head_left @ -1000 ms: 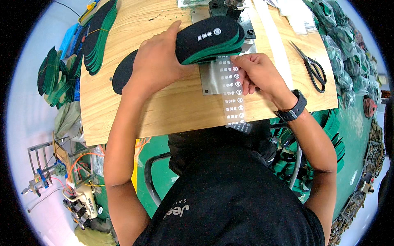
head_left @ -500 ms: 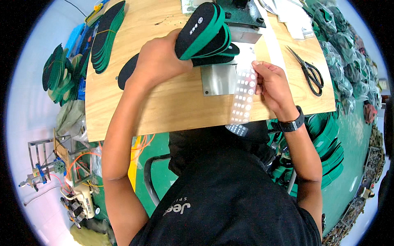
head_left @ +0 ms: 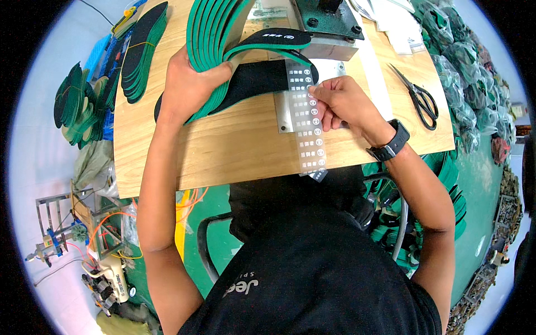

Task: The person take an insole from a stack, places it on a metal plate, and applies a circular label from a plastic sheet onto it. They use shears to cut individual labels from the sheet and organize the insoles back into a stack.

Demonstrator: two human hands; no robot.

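A fanned stack of green-and-black shoe insoles (head_left: 215,39) is gripped by my left hand (head_left: 187,89), thumb across the near side. One printed insole (head_left: 268,39) of the bunch sticks out to the right, its black face carrying white marks. Beneath it a black insole (head_left: 251,78) lies over the metal plate (head_left: 283,114) at the table's middle. My right hand (head_left: 343,100) pinches the edge of a clear strip of white printed transfers (head_left: 309,131). The strip's upper end lies over the black insole's right end; its lower end hangs past the table edge.
Behind the plate stands a dark green machine base (head_left: 326,22) with a metal block. Black scissors (head_left: 421,100) lie on the right of the wooden table (head_left: 234,151). A banded insole bundle (head_left: 144,53) rests at the left; bagged insoles (head_left: 463,72) are piled beyond the right edge.
The insole stack has swung upward and left in my left hand, uncovering the black insole on the plate. My right hand has moved left and slightly down, bringing the strip over that insole's end.
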